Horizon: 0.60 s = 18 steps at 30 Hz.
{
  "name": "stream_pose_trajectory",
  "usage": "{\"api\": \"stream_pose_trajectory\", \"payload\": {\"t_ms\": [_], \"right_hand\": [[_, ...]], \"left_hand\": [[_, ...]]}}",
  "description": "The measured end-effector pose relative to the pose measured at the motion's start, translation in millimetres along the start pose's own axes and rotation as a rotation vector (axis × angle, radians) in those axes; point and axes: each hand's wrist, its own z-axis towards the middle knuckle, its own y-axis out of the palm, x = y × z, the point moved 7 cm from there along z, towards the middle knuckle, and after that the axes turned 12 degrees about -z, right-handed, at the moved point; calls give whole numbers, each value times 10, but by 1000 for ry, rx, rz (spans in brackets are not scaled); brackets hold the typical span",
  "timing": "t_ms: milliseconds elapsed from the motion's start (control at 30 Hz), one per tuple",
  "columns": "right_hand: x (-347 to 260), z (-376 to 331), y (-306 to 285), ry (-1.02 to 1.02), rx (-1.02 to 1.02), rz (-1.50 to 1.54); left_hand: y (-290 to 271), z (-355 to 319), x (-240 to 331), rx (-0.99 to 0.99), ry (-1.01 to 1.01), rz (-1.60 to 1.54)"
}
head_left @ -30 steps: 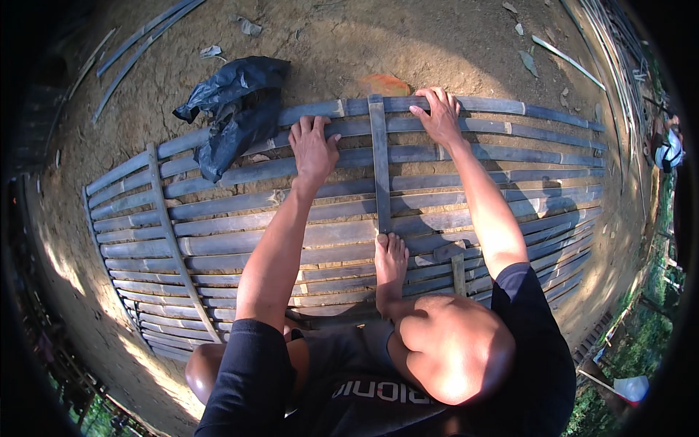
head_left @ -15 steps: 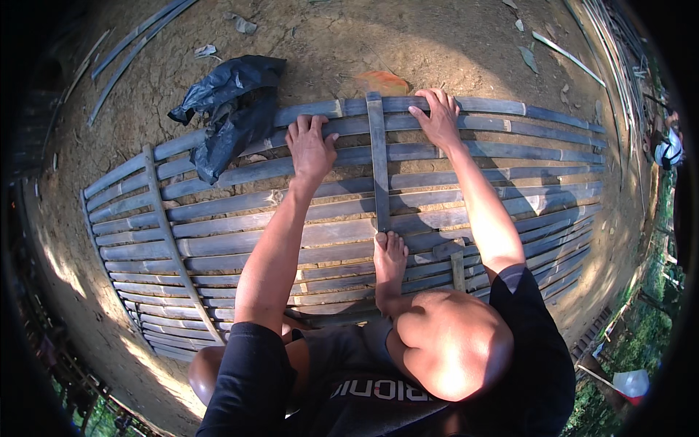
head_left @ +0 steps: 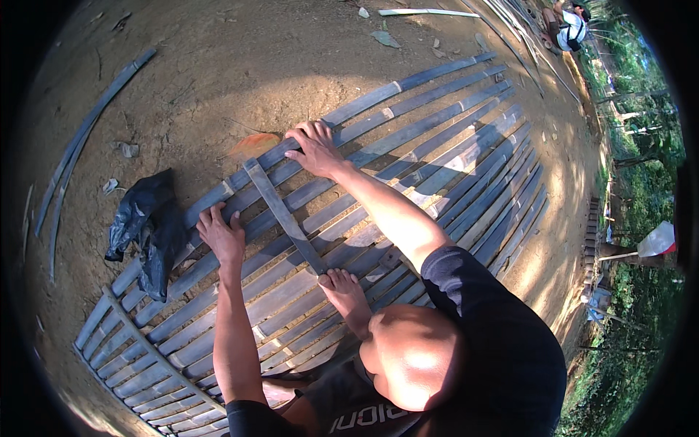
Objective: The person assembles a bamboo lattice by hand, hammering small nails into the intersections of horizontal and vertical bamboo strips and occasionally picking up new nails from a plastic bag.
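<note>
A panel of long grey bamboo slats lies on the ground beneath me, tied across by a short bamboo crosspiece. My left hand is left of this crosspiece, its fingers bent over a slat near the far edge. On the other side of the crosspiece, my right hand curls its fingers over the outermost slat; its fingertips are hidden. My bare foot rests on the slats by the crosspiece's near end. A crumpled black plastic bag lies over the panel's edge, left of my left hand.
Another long crosspiece spans the panel's left end. Loose bamboo strips lie on the dirt at far left, and more strips at upper right. An orange patch shows beyond the edge. A person in white is far off.
My view has turned to the right, so the panel now slants up to the right. Both hands stay on the slats by the far edge, and the right fingers look more curled.
</note>
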Motion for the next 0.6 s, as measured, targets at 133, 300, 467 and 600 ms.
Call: {"api": "stream_pose_trajectory", "payload": {"t_ms": [133, 300, 467, 600], "right_hand": [[-196, 116, -41, -18, -54, -24], [-93, 50, -55, -8, 36, -87], [-58, 39, -24, -90, 107, -58], [-53, 63, 5, -80, 75, -99]], "left_hand": [[-128, 0, -44, 44, 17, -8], [-178, -61, 95, 82, 40, -55], [-98, -374, 192, 127, 81, -93], [85, -631, 284, 69, 93, -129]]}}
